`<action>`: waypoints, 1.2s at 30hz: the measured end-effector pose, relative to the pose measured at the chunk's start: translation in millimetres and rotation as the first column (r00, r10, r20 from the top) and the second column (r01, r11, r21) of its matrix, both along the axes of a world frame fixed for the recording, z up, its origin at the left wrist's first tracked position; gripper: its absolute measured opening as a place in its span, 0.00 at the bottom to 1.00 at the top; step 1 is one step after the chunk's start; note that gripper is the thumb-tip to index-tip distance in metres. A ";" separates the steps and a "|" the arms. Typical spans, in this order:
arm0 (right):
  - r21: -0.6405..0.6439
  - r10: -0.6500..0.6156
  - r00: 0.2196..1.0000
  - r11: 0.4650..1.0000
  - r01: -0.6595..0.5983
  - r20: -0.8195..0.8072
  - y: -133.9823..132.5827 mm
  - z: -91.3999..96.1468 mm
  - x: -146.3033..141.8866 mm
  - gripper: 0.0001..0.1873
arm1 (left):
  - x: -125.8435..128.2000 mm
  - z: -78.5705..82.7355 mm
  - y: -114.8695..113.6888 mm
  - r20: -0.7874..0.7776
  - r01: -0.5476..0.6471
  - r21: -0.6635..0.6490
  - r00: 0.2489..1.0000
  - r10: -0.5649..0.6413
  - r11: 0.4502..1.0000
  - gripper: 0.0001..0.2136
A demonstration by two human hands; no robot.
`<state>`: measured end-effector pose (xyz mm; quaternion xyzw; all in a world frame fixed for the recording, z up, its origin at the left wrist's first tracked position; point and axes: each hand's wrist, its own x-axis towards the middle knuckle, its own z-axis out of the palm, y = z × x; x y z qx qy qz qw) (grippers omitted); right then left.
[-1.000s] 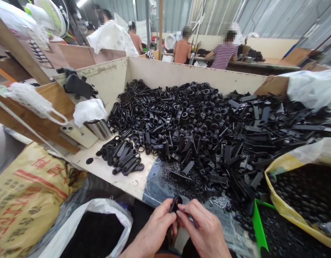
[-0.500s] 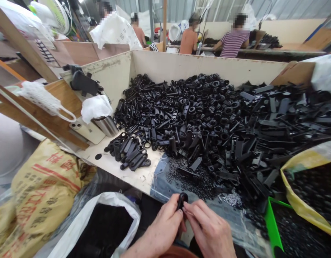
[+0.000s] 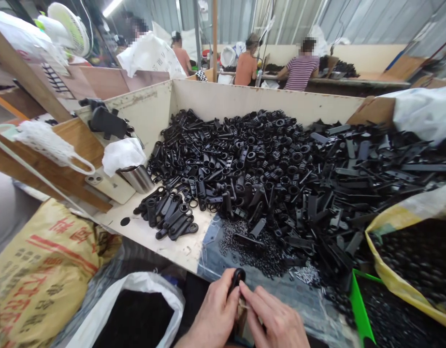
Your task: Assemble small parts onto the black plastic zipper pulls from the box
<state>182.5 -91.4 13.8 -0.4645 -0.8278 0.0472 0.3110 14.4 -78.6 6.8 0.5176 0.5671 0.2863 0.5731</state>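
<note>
At the bottom centre, close to my body, my left hand [image 3: 216,309] is closed round a black plastic part with a ring-shaped end [image 3: 238,276]. The ring sticks up past the thumb and forefinger; the rest is hidden in the hand. Pressed together, the fingertips of my right hand [image 3: 271,316] touch the part just below the ring. Whatever they pinch is too small or too covered to make out. Beyond the hands, small black pieces [image 3: 259,253] and silver pins [image 3: 305,275] lie on the clear plastic sheet [image 3: 223,256].
A large heap of black plastic parts [image 3: 237,150] fills the wooden-walled bench. Several ring-ended parts [image 3: 172,217] lie in a group at left, near a metal cup [image 3: 137,179]. A white sack [image 3: 172,290] stands lower left; a green bin [image 3: 360,309] and yellow-edged sack [image 3: 375,261] stand right. People sit behind.
The view has tilted up and shifted slightly, so the scene sits lower. My hands stay together at the black part, with the right fingertips a little below the ring.
</note>
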 end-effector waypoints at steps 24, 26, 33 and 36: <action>-0.255 0.034 0.994 0.965 -0.058 -0.099 1.3 -39.8 12.7 0.21 | -3.6 -31.9 4.1 0.264 -0.020 -0.083 0.964 0.041 0.996 0.22; -0.290 0.068 0.995 0.953 -0.087 -0.076 4.2 -36.4 13.0 0.20 | -3.9 -35.1 3.8 0.280 -0.052 -0.107 0.957 0.080 0.993 0.24; -0.289 0.076 0.996 0.953 -0.089 -0.056 9.0 -24.7 10.7 0.21 | -3.6 -39.2 2.7 0.298 -0.085 -0.127 0.947 0.120 0.988 0.24; -0.310 0.081 0.995 0.946 -0.094 -0.057 9.4 -25.5 9.4 0.20 | -3.7 -37.5 3.3 0.312 -0.088 -0.114 0.942 0.120 0.990 0.21</action>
